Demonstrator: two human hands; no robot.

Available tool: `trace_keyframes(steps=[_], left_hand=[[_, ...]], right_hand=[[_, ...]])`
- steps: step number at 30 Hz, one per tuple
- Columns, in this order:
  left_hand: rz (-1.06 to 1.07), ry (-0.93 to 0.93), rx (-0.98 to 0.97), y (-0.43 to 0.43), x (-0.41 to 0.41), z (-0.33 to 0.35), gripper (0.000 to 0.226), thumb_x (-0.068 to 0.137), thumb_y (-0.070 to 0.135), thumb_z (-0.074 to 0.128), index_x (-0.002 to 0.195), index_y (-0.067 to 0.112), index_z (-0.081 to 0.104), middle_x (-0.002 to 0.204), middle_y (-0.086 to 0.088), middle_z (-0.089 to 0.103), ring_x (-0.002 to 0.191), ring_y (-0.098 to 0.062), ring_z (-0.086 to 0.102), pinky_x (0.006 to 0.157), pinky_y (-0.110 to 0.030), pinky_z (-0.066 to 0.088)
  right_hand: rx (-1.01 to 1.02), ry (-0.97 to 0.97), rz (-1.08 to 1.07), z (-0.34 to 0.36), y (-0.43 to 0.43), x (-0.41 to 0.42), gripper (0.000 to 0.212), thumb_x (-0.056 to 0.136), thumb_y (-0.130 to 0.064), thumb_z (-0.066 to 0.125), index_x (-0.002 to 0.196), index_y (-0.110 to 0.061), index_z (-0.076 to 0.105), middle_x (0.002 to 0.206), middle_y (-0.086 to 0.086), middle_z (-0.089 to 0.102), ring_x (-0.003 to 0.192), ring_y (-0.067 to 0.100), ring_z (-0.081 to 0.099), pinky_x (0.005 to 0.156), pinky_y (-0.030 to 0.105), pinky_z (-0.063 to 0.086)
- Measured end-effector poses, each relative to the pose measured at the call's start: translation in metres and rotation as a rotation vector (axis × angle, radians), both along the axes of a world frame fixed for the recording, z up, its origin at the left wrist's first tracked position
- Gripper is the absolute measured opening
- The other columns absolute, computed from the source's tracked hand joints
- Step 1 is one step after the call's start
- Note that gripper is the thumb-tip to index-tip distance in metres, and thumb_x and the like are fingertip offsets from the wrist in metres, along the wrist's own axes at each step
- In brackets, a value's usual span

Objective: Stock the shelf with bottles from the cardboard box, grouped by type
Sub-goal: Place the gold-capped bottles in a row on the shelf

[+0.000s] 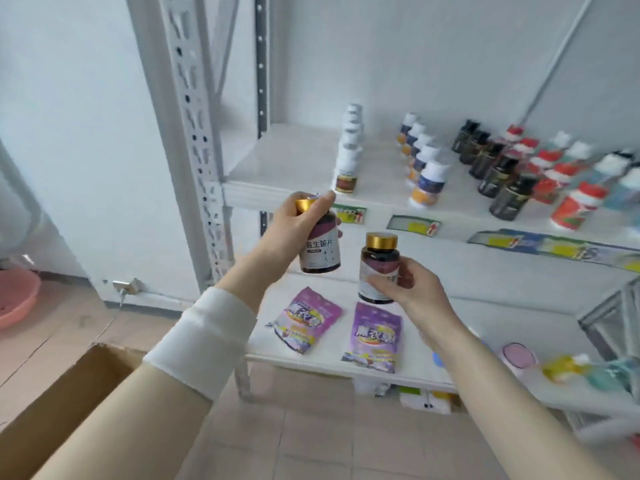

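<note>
**Q:** What is being held?

**A:** Two matching bottles. The left hand point(294, 230) curls round the upper part of one dark bottle point(320, 252), with a finger over its shiny gold cap. The bottle tilts slightly and shows a white and plum label with printed characters. The right hand point(414, 282) pinches the second dark bottle point(379, 261) low on its body between thumb and fingers. That bottle is upright, gold cap on top. Both are held in the air in front of the shelf, near each other but apart, between the upper and lower boards.

**Q:** And the shelf?

**A:** It is a white metal shelf unit point(277, 168) with a perforated upright post point(194, 133) at its left. The upper board carries bottles in rows running front to back. From the left there are white bottles point(348, 150), then white-capped bottles point(424, 171) with blue and orange labels, then black bottles point(498, 174), then red-labelled bottles point(568, 199). Further right is blurred. Paper price tags point(414, 225) line the front edge. Two glossy purple pouches point(308, 318) lie flat on the lower board.

**Q:** The room?

**A:** It has white walls and a pale tiled floor point(311, 427). An open brown cardboard box point(69, 393) sits at the lower left, beneath the left forearm, which wears a white cuff point(204, 344). A pink plastic basin point(17, 296) rests on the floor at the far left.
</note>
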State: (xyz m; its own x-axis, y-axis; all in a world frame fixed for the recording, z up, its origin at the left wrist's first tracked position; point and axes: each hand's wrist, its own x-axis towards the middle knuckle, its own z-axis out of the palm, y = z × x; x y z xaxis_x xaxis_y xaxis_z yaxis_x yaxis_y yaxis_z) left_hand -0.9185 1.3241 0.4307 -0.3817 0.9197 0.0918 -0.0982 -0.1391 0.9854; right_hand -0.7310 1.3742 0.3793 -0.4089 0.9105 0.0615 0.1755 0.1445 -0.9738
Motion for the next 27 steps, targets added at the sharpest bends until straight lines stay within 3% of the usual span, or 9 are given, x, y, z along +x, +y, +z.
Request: trace_keyframes(steps=[2, 5, 8, 14, 17, 21, 25, 27], left_hand=[[-0.052, -0.025, 0.032, 0.032, 0.065, 0.025, 0.018, 0.090, 0.032, 0.058, 0.090, 0.015, 0.049, 0.081, -0.008, 0.068, 0.069, -0.019, 0.068, 0.070, -0.033, 0.057], [-0.169, -0.036, 0.049, 0.079, 0.157, 0.056, 0.023, 0.089, 0.034, 0.059, 0.097, 0.014, 0.050, 0.084, -0.006, 0.067, 0.068, -0.016, 0.069, 0.063, -0.029, 0.057], [-0.273, 0.028, 0.063, 0.122, 0.235, 0.079, 0.024, 0.089, 0.031, 0.059, 0.102, 0.012, 0.051, 0.090, -0.006, 0.066, 0.080, -0.015, 0.068, 0.075, -0.031, 0.056], [-0.402, 0.172, 0.072, 0.201, 0.361, 0.106, 0.040, 0.085, 0.035, 0.062, 0.112, 0.007, 0.050, 0.103, -0.014, 0.063, 0.100, -0.027, 0.063, 0.095, -0.042, 0.048], [-0.447, 0.308, 0.113, 0.243, 0.412, 0.111, 0.031, 0.090, 0.035, 0.057, 0.105, 0.008, 0.052, 0.101, -0.013, 0.062, 0.095, -0.022, 0.061, 0.089, -0.035, 0.048], [-0.483, 0.359, 0.165, 0.309, 0.470, 0.117, 0.014, 0.091, 0.035, 0.055, 0.085, 0.024, 0.049, 0.093, -0.006, 0.062, 0.085, -0.016, 0.061, 0.079, -0.027, 0.049], [-0.499, 0.378, 0.213, 0.379, 0.523, 0.130, 0.015, 0.090, 0.035, 0.056, 0.087, 0.023, 0.048, 0.080, 0.002, 0.057, 0.068, -0.006, 0.053, 0.061, -0.011, 0.046], [-0.523, 0.400, 0.210, 0.414, 0.550, 0.137, 0.027, 0.089, 0.036, 0.058, 0.105, 0.016, 0.049, 0.092, -0.002, 0.062, 0.077, -0.007, 0.058, 0.065, -0.011, 0.048]], right_hand=[[0.048, 0.026, -0.071, 0.022, 0.020, 0.068, 0.022, 0.074, -0.017, 0.075, 0.086, -0.030, 0.062, 0.087, -0.011, 0.068, 0.079, 0.003, 0.062, 0.064, 0.008, 0.048], [0.109, 0.048, -0.177, 0.050, 0.049, 0.163, 0.020, 0.073, -0.020, 0.075, 0.086, -0.028, 0.062, 0.084, -0.013, 0.068, 0.075, -0.001, 0.061, 0.058, 0.002, 0.044], [0.139, 0.060, -0.260, 0.070, 0.074, 0.245, 0.025, 0.072, -0.024, 0.076, 0.094, -0.023, 0.063, 0.083, -0.011, 0.067, 0.069, -0.006, 0.059, 0.059, 0.007, 0.043], [0.162, 0.088, -0.372, 0.086, 0.128, 0.370, 0.021, 0.074, -0.022, 0.075, 0.089, -0.028, 0.062, 0.082, -0.010, 0.064, 0.075, 0.006, 0.055, 0.068, 0.014, 0.045], [0.166, 0.106, -0.416, 0.090, 0.163, 0.421, 0.025, 0.074, -0.019, 0.075, 0.090, -0.029, 0.059, 0.089, -0.006, 0.067, 0.084, 0.011, 0.060, 0.075, 0.019, 0.046], [0.177, 0.062, -0.464, 0.098, 0.221, 0.481, 0.032, 0.076, -0.023, 0.073, 0.104, -0.025, 0.057, 0.105, -0.003, 0.067, 0.099, 0.013, 0.061, 0.088, 0.028, 0.047], [0.194, 0.020, -0.500, 0.115, 0.283, 0.537, 0.029, 0.079, -0.024, 0.070, 0.105, -0.026, 0.057, 0.107, -0.006, 0.065, 0.103, 0.009, 0.059, 0.083, 0.023, 0.043], [0.203, -0.003, -0.514, 0.123, 0.312, 0.565, 0.034, 0.079, -0.024, 0.070, 0.111, -0.023, 0.057, 0.109, -0.004, 0.064, 0.103, 0.011, 0.058, 0.083, 0.025, 0.041]])
